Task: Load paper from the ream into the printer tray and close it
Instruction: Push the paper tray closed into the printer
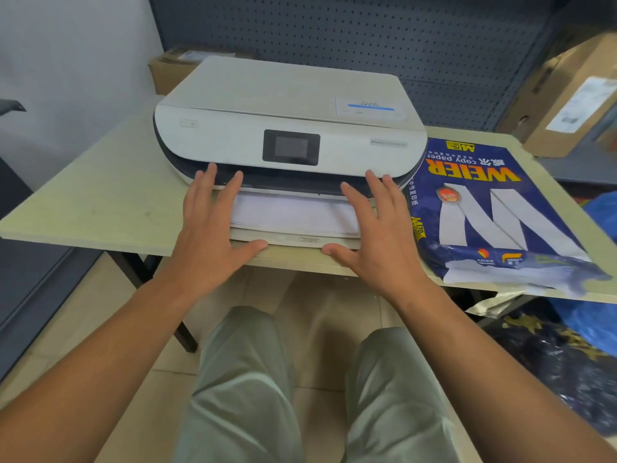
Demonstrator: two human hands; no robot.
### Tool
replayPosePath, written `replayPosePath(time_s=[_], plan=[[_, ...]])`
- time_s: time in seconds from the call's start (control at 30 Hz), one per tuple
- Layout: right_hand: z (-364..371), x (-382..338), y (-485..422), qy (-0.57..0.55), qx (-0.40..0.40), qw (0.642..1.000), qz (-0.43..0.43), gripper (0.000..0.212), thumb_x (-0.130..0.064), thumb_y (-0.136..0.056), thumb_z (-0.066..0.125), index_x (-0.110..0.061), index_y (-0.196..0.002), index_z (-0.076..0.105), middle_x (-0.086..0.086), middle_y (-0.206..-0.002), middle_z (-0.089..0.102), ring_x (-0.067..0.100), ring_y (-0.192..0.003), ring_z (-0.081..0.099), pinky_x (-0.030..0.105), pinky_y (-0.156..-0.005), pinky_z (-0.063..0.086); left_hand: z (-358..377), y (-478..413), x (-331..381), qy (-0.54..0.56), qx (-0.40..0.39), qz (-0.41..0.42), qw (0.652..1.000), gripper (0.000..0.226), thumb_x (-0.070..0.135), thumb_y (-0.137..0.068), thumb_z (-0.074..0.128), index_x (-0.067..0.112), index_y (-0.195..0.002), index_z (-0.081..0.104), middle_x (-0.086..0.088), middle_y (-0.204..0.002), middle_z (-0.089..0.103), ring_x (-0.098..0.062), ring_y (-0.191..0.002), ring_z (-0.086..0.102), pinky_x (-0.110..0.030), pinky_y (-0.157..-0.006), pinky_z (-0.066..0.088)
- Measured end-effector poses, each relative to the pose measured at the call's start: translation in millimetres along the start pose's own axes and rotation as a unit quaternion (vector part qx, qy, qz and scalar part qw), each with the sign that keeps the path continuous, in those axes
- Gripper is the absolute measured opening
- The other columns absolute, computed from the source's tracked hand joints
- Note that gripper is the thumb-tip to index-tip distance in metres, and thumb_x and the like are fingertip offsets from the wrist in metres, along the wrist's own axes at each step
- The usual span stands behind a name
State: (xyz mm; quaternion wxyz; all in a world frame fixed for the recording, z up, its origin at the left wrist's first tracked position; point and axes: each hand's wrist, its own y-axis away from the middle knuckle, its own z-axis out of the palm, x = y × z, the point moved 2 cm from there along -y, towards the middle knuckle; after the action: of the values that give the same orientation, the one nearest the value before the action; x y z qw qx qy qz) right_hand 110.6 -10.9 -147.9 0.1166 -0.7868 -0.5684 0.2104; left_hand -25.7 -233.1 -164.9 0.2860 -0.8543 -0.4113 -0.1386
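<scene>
A white printer [290, 105] with a small dark screen stands on a pale table [100, 202]. Its paper tray [300, 240] sticks out from the front, with a stack of white paper [293, 213] lying in it. My left hand [210, 222] lies flat on the tray's left side, thumb at the tray's front edge. My right hand [377, 228] lies flat on the right side, thumb also at the front edge. Both hands have fingers spread and hold nothing. A blue ream of copy paper [494, 212], torn open at its near end, lies to the printer's right.
Cardboard boxes [567, 95] stand at the back right, and another [173, 68] behind the printer, against a dark pegboard wall [367, 31]. Blue and dark plastic bags [574, 345] lie on the floor at the right. My knees are under the table edge.
</scene>
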Motion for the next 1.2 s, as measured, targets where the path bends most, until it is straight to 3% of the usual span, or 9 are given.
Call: replayPosePath(time_s=[0.23, 0.33, 0.5, 0.67, 0.87, 1.2], plan=[[6.1, 6.1, -19.1, 0.024, 0.013, 0.999, -0.019, 0.097, -0.063, -0.075, 0.074, -0.030, -0.155, 0.030, 0.012, -0.166, 0.023, 0.035, -0.156, 0.013, 0.056, -0.124, 0.021, -0.2, -22.8, 1.2, -0.093, 0.019, 0.074, 0.993, 0.108, 0.051, -0.075, 0.081, 0.030, -0.159, 0.016, -0.010, -0.170, -0.001, -0.031, -0.156, -0.008, -0.055, -0.124, 0.009], [7.3, 7.9, -25.8, 0.044, 0.013, 0.999, -0.029, 0.097, -0.065, -0.076, 0.072, -0.032, -0.155, 0.028, 0.010, -0.168, 0.019, 0.035, -0.157, 0.009, 0.058, -0.126, 0.014, -1.9, -34.6, 3.9, -0.130, 0.013, 0.116, 0.985, 0.108, 0.053, -0.074, 0.081, 0.028, -0.159, 0.019, -0.012, -0.170, 0.003, -0.034, -0.156, -0.006, -0.060, -0.123, 0.005], [8.0, 11.2, -32.1, 0.043, 0.022, 0.997, -0.060, 0.093, -0.064, -0.077, 0.070, -0.035, -0.155, 0.028, 0.007, -0.168, 0.018, 0.033, -0.157, 0.008, 0.058, -0.126, 0.010, -2.9, -48.5, 1.5, -0.178, -0.001, 0.189, 0.966, 0.101, 0.058, -0.077, 0.075, 0.027, -0.158, 0.023, -0.009, -0.170, 0.009, -0.033, -0.157, -0.002, -0.062, -0.123, 0.003], [9.0, 15.1, -41.5, 0.043, 0.025, 0.996, -0.072, 0.094, -0.064, -0.076, 0.070, -0.034, -0.155, 0.029, 0.008, -0.168, 0.018, 0.033, -0.157, 0.009, 0.060, -0.126, 0.009, 1.5, -59.4, 6.5, -0.196, -0.018, 0.247, 0.949, 0.089, 0.050, -0.082, 0.071, 0.025, -0.156, 0.028, -0.004, -0.169, 0.015, -0.029, -0.157, 0.001, -0.062, -0.123, 0.002], [15.2, 20.3, -52.8, 0.053, 0.029, 0.996, -0.072, 0.094, -0.064, -0.077, 0.070, -0.033, -0.155, 0.027, 0.008, -0.170, 0.014, 0.032, -0.158, 0.007, 0.060, -0.125, 0.008, 18.1, -61.2, 7.7, -0.157, -0.004, 0.234, 0.960, 0.080, 0.033, -0.083, 0.069, 0.023, -0.154, 0.034, -0.004, -0.168, 0.019, -0.028, -0.157, 0.008, -0.060, -0.124, 0.006], [21.2, 21.3, -58.6, 0.078, 0.068, 0.993, -0.053, 0.091, -0.064, -0.077, 0.071, -0.033, -0.153, 0.032, 0.007, -0.166, 0.025, 0.030, -0.155, 0.019, 0.059, -0.124, 0.017, 20.3, -67.2, 1.8, -0.162, 0.050, 0.188, 0.967, 0.082, 0.045, -0.084, 0.074, 0.025, -0.153, 0.035, -0.006, -0.168, 0.020, -0.028, -0.154, 0.018, -0.052, -0.125, 0.012]])
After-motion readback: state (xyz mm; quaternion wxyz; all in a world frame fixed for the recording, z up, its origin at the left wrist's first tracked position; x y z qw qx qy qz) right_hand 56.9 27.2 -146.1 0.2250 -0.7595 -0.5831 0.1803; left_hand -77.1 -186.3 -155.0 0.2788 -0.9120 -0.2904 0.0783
